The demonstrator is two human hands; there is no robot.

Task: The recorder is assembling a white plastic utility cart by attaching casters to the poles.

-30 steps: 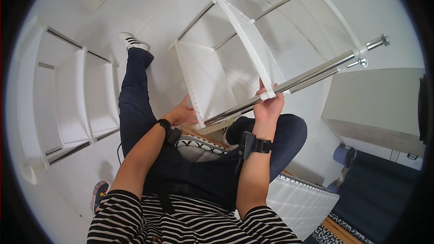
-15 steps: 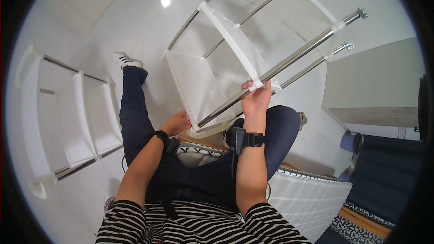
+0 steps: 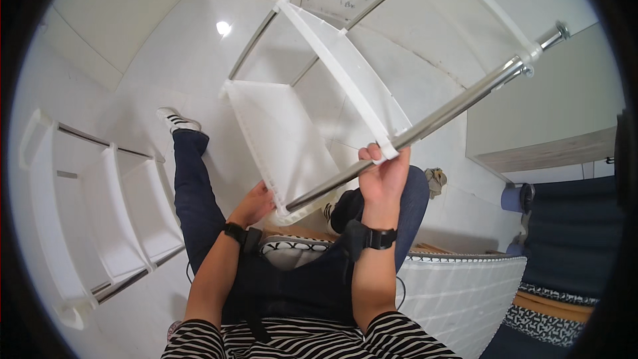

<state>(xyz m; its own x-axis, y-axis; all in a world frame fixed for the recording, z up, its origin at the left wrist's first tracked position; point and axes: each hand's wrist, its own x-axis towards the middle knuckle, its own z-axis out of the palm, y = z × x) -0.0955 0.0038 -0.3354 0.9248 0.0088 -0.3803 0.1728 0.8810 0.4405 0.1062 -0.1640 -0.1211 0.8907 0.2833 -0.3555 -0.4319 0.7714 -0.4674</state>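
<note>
A white plastic shelf rack with shiny metal poles lies tilted across my lap area. My left hand (image 3: 254,204) is closed at the near corner of its end shelf (image 3: 282,139), fingertips partly hidden behind the edge. Higher up on the right, my right hand (image 3: 387,174) is wrapped around the near metal pole (image 3: 458,106), just where the middle shelf (image 3: 345,80) meets it. Another pole lies almost in line behind that one. Metal fittings (image 3: 562,30) show at the poles' far right ends.
A second white shelf rack (image 3: 116,186) lies on the left. My outstretched leg (image 3: 198,193) is between the racks. A light quilted cushion or mattress (image 3: 458,292) is at lower right, near dark fabric (image 3: 568,233). A grey cabinet (image 3: 551,106) stands at the right.
The held rack has turned, so its two right-hand poles now nearly overlap. Both hands keep their places on it. My view has shifted slightly.
</note>
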